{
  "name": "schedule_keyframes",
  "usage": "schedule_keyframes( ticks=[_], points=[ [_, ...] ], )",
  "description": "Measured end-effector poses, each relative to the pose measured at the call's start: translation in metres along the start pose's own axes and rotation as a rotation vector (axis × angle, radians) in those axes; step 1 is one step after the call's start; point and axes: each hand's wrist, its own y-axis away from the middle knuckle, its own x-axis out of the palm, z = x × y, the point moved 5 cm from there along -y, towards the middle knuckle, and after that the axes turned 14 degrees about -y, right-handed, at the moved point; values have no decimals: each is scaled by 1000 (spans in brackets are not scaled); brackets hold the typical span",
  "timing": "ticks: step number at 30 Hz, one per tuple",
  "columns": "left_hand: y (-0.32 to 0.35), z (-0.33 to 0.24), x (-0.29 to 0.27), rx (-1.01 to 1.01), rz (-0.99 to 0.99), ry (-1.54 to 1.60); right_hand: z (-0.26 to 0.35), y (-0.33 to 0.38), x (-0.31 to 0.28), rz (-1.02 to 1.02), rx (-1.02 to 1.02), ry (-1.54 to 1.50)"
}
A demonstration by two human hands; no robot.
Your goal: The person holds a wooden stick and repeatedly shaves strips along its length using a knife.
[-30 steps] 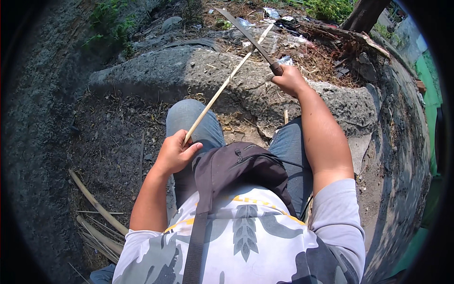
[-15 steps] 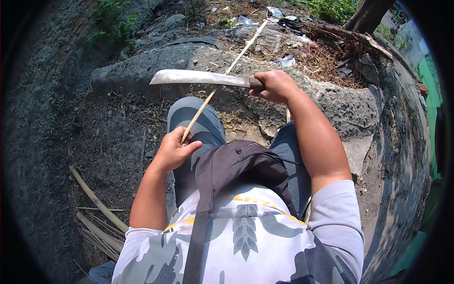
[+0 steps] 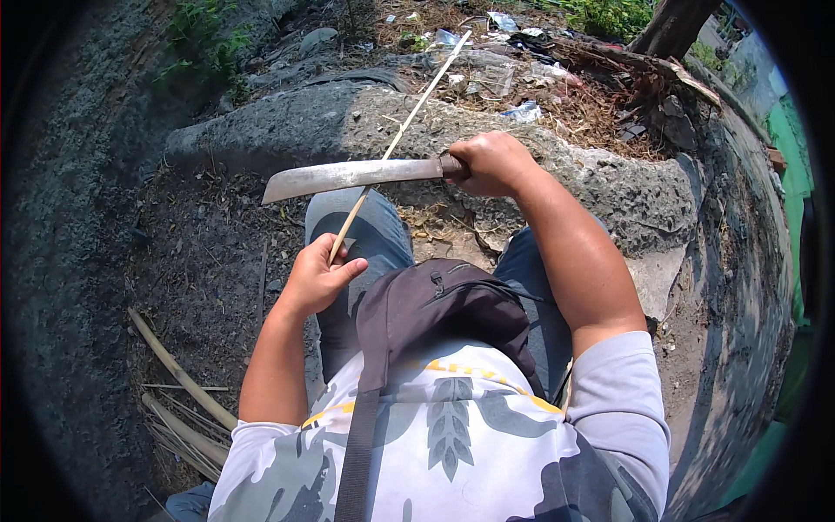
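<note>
A long, thin, pale strip that looks like split bamboo or wood (image 3: 426, 94) slants away from me over my left knee. My left hand (image 3: 322, 277) is closed round its near end, the thumb lying out to the right. In my right hand (image 3: 491, 165) is the dark handle of a machete (image 3: 348, 179), fingers wrapped round it. Its broad, worn blade points left and lies across the strip, hiding a short part of it. Whether the edge bites into the strip, I cannot tell.
A rough stone slab (image 3: 287, 126) runs across in front of my knees, with litter and dry straw (image 3: 565, 113) behind it. Several pale poles and thin strips (image 3: 187, 374) lie on the ground at my left. A dark bag (image 3: 444, 317) rests on my lap.
The machete has come nearer to me and a little left along the strip, its tip dropping lower. The strip's far end has swung slightly left; my left hand has barely moved.
</note>
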Motion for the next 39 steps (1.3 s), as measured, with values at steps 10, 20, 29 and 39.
schedule_keyframes(
  ticks=[10,20,29,39],
  points=[
    [-1,-2,-2,9,-5,-52,-39,8,-17,-109,328,-153],
    [0,-5,-3,-14,10,-80,-3,0,0,35,-13,11],
    [-2,-13,-2,62,10,-209,-72,18,-19,-122,421,-257],
    [-4,-11,-5,14,63,-137,-16,6,-8,46,204,-127]
  ],
)
